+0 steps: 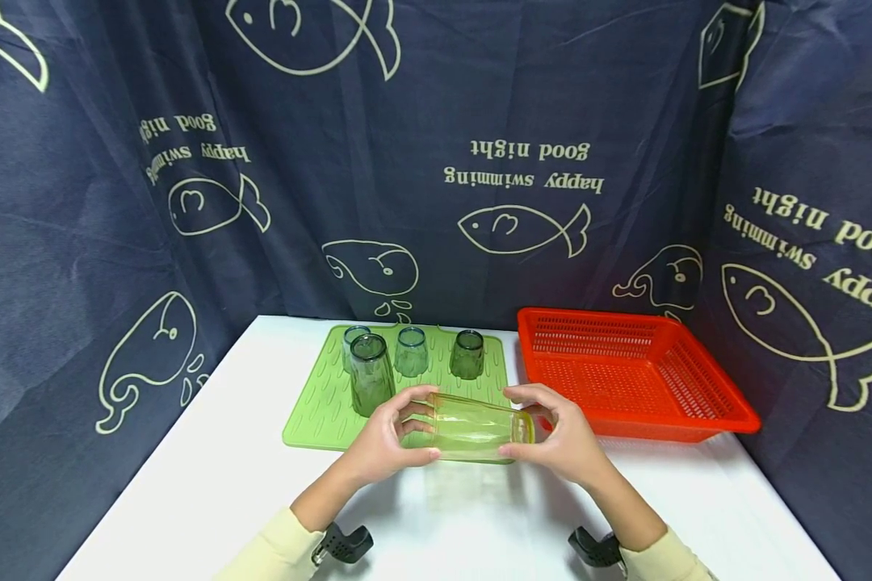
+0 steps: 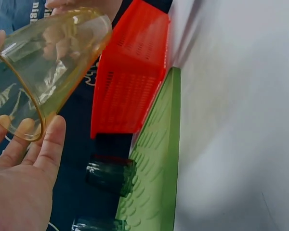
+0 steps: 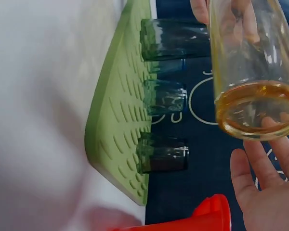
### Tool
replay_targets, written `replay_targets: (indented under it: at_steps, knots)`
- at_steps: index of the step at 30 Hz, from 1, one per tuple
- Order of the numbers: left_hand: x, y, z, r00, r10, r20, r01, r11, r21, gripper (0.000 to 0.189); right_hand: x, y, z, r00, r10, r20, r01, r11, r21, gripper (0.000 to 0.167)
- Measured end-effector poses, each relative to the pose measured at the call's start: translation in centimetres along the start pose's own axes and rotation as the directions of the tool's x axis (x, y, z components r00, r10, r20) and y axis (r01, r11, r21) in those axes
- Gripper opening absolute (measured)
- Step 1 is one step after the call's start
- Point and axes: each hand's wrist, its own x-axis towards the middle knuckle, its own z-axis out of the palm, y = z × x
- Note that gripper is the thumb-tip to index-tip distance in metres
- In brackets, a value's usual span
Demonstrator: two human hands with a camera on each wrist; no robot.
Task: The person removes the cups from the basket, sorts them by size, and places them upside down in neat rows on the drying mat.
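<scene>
A clear yellow drinking glass (image 1: 472, 428) lies sideways in the air between both hands, above the front part of a green drying mat (image 1: 320, 424). My left hand (image 1: 392, 432) holds it at the open rim, thumb toward me and fingers on the far side. At the thick base, my right hand (image 1: 555, 432) grips the other end between thumb and fingers. In the right wrist view the base of the yellow glass (image 3: 255, 108) is close to the camera. Behind the left hand a tall green glass (image 1: 372, 379) stands on the mat.
Farther back on the mat stand a short dark green glass (image 1: 468, 355) and two bluish glasses, one of them a short glass (image 1: 411, 353) near the middle. A red plastic basket (image 1: 625, 424) sits to the right. Dark fabric (image 1: 421, 161) walls the white table (image 1: 225, 452).
</scene>
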Motion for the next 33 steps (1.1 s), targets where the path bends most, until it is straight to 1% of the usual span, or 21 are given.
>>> replay_targets:
  at_steps: [3,6,10,13,15,18,21,23,24,29,31,33]
  knots:
    - [-0.2,-0.1,-0.2,1.000,0.028,0.002,-0.028,0.999,-0.026,0.079,-0.1,0.2,0.0,1.000,0.018,0.012,-0.019,0.996,0.088,0.070]
    - [-0.5,-0.1,-0.4,0.999,0.048,0.007,-0.047,0.997,-0.060,0.080,-0.2,0.5,0.1,0.999,0.032,0.035,-0.038,0.984,0.177,0.069]
    - [-0.7,-0.3,-0.7,0.997,0.069,0.019,-0.067,0.993,-0.098,0.081,-0.5,0.9,0.3,0.997,0.046,0.066,-0.060,0.972,0.228,0.067]
    - [-0.9,-0.5,-0.9,0.997,0.077,0.020,-0.074,0.991,-0.115,0.081,-0.6,1.2,0.5,0.995,0.038,0.091,-0.061,0.963,0.264,0.067]
    - [-1.0,-0.6,-1.0,0.997,0.081,0.016,-0.078,0.989,-0.126,0.081,-0.7,1.3,0.6,0.994,0.022,0.105,-0.054,0.948,0.313,0.066]
    - [-1.1,-0.6,-1.2,0.997,0.081,0.006,-0.080,0.987,-0.138,0.080,-0.8,1.3,0.8,0.993,-0.015,0.117,-0.034,0.914,0.404,0.066]
    - [-1.2,-0.6,-1.2,0.997,0.076,0.000,-0.075,0.986,-0.146,0.081,-0.8,1.3,1.0,0.992,-0.037,0.121,-0.024,0.883,0.469,0.067]
    - [-1.2,-0.5,-1.3,0.998,0.069,-0.004,-0.069,0.987,-0.146,0.082,-0.8,1.3,1.1,0.992,-0.053,0.119,-0.013,0.871,0.492,0.067]
    - [-1.2,-0.5,-1.3,0.997,0.071,-0.003,-0.071,0.987,-0.146,0.082,-0.8,1.3,1.1,0.992,-0.048,0.119,-0.018,0.865,0.501,0.067]
    - [-1.2,-0.3,-1.3,0.998,0.061,-0.001,-0.061,0.987,-0.147,0.083,-0.9,1.0,1.3,0.992,0.006,0.129,-0.073,0.850,0.521,0.066]
    - [-1.2,-0.3,-1.3,0.998,0.063,0.002,-0.062,0.987,-0.152,0.083,-0.9,0.9,1.3,0.991,0.022,0.133,-0.088,0.849,0.522,0.066]
    - [-1.2,-0.3,-1.4,0.998,0.062,0.006,-0.060,0.986,-0.157,0.083,-0.9,1.0,1.4,0.991,0.023,0.130,-0.088,0.852,0.516,0.065]
